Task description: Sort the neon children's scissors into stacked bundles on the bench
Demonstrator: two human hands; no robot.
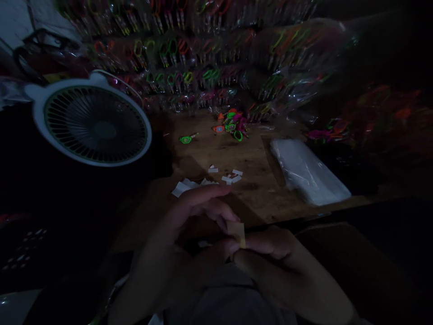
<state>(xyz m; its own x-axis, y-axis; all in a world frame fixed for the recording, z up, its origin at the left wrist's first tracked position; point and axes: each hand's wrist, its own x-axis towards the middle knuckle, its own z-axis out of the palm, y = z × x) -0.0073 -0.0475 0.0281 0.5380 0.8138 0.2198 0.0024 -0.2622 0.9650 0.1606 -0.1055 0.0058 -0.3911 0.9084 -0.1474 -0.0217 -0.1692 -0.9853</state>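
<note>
Left hand and right hand pinch a small square pale-yellow paper-like piece at lower centre, where uneven pulling could crease it, while the round white-rimmed fan, upper left, if running, could scatter the white rectangular slips at centre.

slip, one corner apparently behind left thumb
</note>
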